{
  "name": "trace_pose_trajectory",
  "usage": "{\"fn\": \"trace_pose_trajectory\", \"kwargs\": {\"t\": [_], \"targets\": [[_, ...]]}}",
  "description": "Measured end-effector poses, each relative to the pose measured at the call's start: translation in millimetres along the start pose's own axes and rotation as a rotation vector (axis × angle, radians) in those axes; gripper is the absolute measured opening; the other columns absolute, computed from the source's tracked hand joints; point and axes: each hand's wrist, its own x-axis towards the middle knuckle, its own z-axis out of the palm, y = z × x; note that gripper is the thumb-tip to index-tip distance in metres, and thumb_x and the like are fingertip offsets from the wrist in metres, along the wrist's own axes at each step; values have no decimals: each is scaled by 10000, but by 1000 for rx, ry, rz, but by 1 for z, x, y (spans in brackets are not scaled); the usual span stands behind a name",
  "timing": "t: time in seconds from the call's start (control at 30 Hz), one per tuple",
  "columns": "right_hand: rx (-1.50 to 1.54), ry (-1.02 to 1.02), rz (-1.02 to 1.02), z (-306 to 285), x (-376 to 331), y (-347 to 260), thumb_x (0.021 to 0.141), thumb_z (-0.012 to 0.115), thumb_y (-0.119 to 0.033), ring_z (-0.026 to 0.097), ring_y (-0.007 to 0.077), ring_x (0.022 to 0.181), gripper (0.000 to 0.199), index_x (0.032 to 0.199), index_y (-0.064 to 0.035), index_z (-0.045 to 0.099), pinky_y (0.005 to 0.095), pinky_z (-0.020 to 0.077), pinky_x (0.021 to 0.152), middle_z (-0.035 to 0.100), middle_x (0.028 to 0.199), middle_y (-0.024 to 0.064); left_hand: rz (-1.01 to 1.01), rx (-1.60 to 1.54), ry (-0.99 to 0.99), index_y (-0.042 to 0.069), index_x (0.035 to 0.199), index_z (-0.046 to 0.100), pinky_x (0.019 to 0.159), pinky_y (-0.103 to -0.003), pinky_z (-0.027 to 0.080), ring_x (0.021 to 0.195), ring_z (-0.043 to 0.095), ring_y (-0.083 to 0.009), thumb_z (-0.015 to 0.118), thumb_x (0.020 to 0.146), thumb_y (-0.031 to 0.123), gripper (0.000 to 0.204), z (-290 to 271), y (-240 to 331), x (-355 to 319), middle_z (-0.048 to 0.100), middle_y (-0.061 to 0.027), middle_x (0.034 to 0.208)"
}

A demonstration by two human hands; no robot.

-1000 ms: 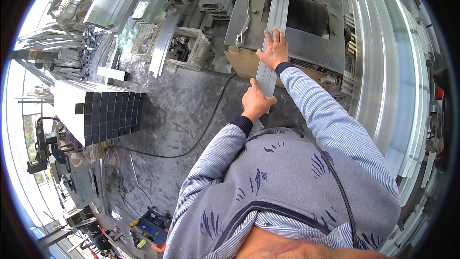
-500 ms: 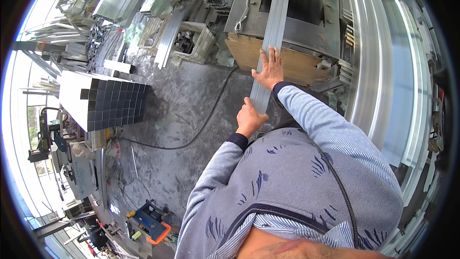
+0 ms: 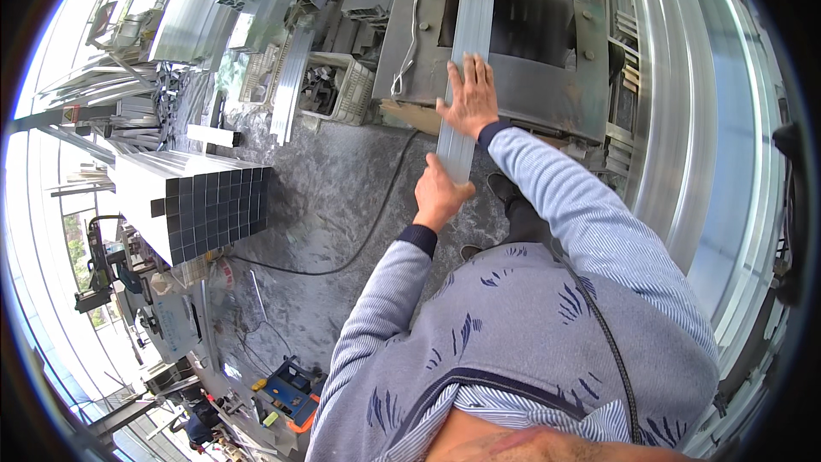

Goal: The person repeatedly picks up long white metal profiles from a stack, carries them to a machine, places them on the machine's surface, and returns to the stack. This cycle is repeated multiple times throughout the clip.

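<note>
A long silver aluminium profile (image 3: 473, 21) with grooves along its face stretches away from me over a metal machine table (image 3: 425, 68). My left hand (image 3: 440, 194) is closed round its near end, with the thumb on top. Farther along, my right hand (image 3: 470, 101) lies on the profile's upper face, palm down, its fingers stretched forward and slightly apart. The profile crosses the left part of a dark rectangular opening (image 3: 530, 26) in the table. Its far end runs to the top edge of the picture.
To the left lies a stack of square tubes (image 3: 214, 214). A plastic crate (image 3: 352, 96) of offcuts stands left of the table. Long profiles (image 3: 663, 103) line the right side. A black cable (image 3: 376, 231) crosses the floor, and a blue toolbox (image 3: 291, 389) sits at lower left.
The profile has moved farther forward over the machine table, its far end now at the picture's top edge. Both hands have gone forward with it. The view has shifted, showing my feet.
</note>
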Motion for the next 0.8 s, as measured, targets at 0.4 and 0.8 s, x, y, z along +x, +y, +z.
{"fn": "trace_pose_trajectory", "kwargs": {"t": [0.4,0.8], "targets": [[-162,-70,64,32,194,116,966,655,-613,300,395,1648,885,1691,-133,492,522,243,1354,383,1757,219,-33,86,-11,-101,1406,461,982,-495,632,1104,787,-443,928,752,431,964,-49,138,173,777,-281,1170],[-75,-114,57,6,77,40,936,681,-538,229,432,1664,893,1686,-108,457,550,168,1369,320,1773,236,-6,4,37,-39,1300,465,969,-549,618,1089,765,-500,930,734,354,831,-17,58,65,760,-312,1171]]}}
